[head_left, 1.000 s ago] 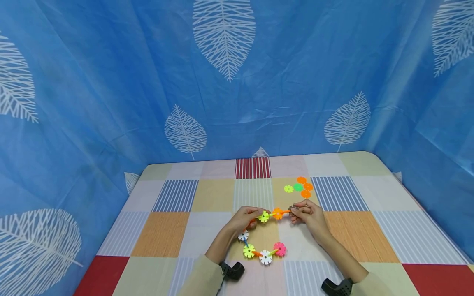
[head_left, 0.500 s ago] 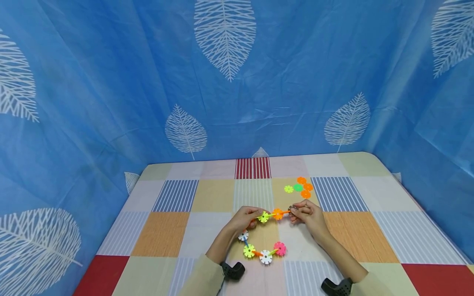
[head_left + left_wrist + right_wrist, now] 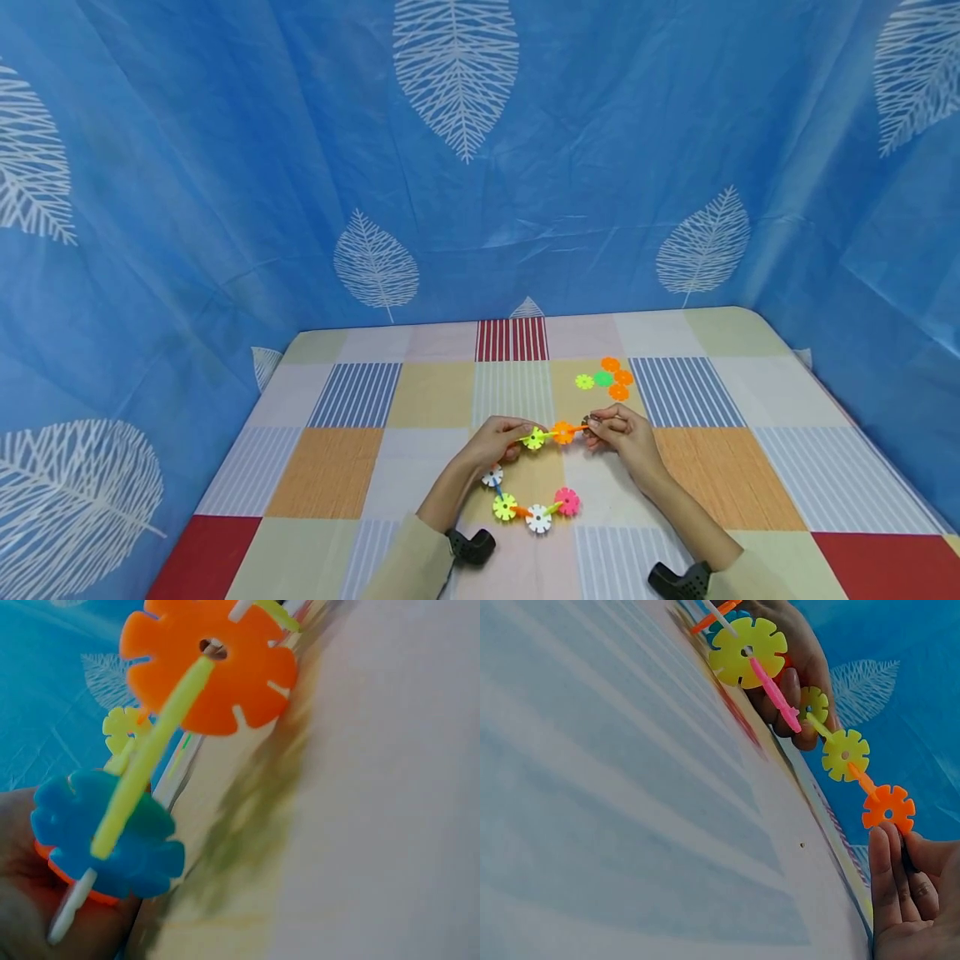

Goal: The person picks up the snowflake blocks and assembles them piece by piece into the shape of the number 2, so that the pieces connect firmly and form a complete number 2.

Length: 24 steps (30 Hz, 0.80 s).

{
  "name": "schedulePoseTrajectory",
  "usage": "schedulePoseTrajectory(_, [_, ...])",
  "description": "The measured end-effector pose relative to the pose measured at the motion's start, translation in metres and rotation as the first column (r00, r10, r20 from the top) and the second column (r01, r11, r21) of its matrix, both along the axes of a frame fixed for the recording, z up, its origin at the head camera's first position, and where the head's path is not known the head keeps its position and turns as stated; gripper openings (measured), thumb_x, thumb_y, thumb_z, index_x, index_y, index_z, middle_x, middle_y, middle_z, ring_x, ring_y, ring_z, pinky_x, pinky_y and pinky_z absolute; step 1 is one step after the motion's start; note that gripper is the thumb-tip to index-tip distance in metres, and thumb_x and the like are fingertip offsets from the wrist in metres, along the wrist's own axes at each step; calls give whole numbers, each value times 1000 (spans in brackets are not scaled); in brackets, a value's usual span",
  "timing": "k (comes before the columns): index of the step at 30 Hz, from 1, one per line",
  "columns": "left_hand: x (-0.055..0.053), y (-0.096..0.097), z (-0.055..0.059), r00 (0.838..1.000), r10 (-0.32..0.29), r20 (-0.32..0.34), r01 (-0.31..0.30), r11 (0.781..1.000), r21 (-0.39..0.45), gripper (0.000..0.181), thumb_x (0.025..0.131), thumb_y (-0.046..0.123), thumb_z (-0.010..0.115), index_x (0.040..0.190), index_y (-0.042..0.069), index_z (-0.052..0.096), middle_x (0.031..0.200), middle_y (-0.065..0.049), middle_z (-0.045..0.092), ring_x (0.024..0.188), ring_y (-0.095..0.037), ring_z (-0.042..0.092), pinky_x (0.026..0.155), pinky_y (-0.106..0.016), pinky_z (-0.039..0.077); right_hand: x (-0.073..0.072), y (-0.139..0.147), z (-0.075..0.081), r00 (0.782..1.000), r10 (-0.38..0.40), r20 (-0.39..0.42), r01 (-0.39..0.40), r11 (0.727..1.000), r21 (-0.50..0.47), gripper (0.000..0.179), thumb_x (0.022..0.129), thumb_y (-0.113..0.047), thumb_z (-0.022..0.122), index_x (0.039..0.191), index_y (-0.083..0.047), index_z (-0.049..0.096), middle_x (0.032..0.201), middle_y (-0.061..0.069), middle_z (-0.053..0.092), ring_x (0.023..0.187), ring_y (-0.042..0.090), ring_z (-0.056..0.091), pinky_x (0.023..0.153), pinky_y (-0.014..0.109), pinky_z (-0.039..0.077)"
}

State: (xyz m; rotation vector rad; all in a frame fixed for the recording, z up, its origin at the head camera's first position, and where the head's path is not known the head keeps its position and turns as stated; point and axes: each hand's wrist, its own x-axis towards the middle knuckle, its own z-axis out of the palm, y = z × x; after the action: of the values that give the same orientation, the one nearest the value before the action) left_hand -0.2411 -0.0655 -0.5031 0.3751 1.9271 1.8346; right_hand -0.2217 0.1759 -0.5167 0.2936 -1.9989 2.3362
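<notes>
A curved chain of notched plastic snowflake discs, joined through edge-on discs, lies between my hands. Its upper run has a yellow-green disc (image 3: 534, 439) and an orange disc (image 3: 562, 433). My left hand (image 3: 491, 440) pinches the chain just left of that yellow-green disc; a blue disc (image 3: 67, 817) shows beside its fingers in the left wrist view. My right hand (image 3: 630, 437) pinches a dark brown disc (image 3: 589, 423) at the chain's right end, mostly covered by fingers. The lower run curves through a white disc (image 3: 492, 477) to a pink disc (image 3: 567, 502) at its end.
Beyond the right hand lie loose discs: a yellow-green disc (image 3: 584, 382), a green disc (image 3: 603, 378) and several orange discs (image 3: 623, 377). A patchwork cloth (image 3: 435, 392) covers the table. Blue leaf-print curtains (image 3: 525, 233) stand behind it and at both sides.
The dark brown disc in my right fingers shows a little more of its face. Both hands and the rest of the chain stay nearly still.
</notes>
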Motion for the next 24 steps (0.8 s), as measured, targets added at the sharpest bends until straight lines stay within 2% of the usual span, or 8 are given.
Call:
schedulePoseTrajectory(4, [0, -2, 0, 1000, 4, 21, -4, 1000, 11, 29, 96, 16, 49, 112, -3, 64, 60, -2, 37, 45, -9, 25, 44, -22, 26, -2, 2, -1, 999, 34, -9, -33, 998, 59, 28, 88, -4, 61, 103, 17, 51, 83, 13, 68, 67, 22, 66, 60, 35, 55])
schedulePoseTrajectory(8, [-1, -2, 1, 1000, -14, 19, 14, 1000, 9, 30, 96, 17, 51, 112, -3, 63, 73, -2, 49, 47, -8, 30, 46, -20, 30, -6, 7, 1, 996, -9, -86, 28, 975, 222, 20, 89, -8, 61, 98, 10, 58, 83, 13, 67, 69, 19, 65, 61, 32, 54])
schedulePoseTrajectory(10, [-2, -1, 2, 1000, -13, 10, 13, 1000, -5, 29, 95, 17, 52, 112, -5, 63, 80, -2, 54, 48, -8, 33, 48, -19, 32, -9, 10, 4, 990, -6, -143, 55, 937, 346, 21, 90, -13, 61, 100, 6, 62, 86, 12, 67, 72, 16, 64, 64, 29, 54])
schedulePoseTrajectory(12, [-3, -1, 3, 1000, -10, 6, 11, 1000, -19, 29, 94, 16, 53, 110, -6, 62, 83, -2, 56, 50, -8, 36, 49, -19, 34, -10, 12, 10, 983, 56, -174, 30, 889, 457, 25, 91, -18, 60, 107, 1, 63, 92, 11, 67, 77, 14, 64, 68, 26, 52])
schedulePoseTrajectory(15, [-4, -1, 6, 1000, -11, -8, 10, 999, -47, 26, 94, 14, 54, 106, -7, 62, 84, -1, 57, 53, -9, 40, 50, -20, 37, -11, 11, 20, 962, 214, -172, -78, 813, 578, 31, 90, -22, 61, 115, -3, 63, 101, 8, 67, 86, 11, 62, 73, 25, 50])
schedulePoseTrajectory(18, [-4, -1, 10, 999, -29, -38, 26, 997, -72, 23, 93, 14, 55, 103, -6, 63, 83, -1, 59, 56, -9, 43, 52, -20, 39, -13, 9, 28, 928, 344, -140, -183, 751, 634, 30, 87, -21, 65, 112, -4, 65, 99, 4, 67, 81, 9, 59, 69, 23, 49])
schedulePoseTrajectory(21, [-4, 0, 15, 997, -44, -59, 38, 995, -96, 23, 94, 15, 54, 103, -4, 64, 84, -2, 59, 59, -11, 48, 56, -23, 43, -15, 6, 34, 911, 393, -124, -226, 729, 647, 25, 85, -16, 67, 107, -3, 67, 92, 2, 67, 71, 7, 55, 61, 22, 47])
schedulePoseTrajectory(24, [-3, -1, 18, 998, -34, -52, 28, 993, -111, 26, 95, 20, 52, 105, 0, 65, 89, -3, 60, 62, -12, 53, 62, -25, 47, -13, 3, 39, 918, 380, -114, -229, 741, 631, 21, 85, -9, 66, 104, 0, 67, 91, 6, 67, 69, 8, 54, 59, 22, 47])
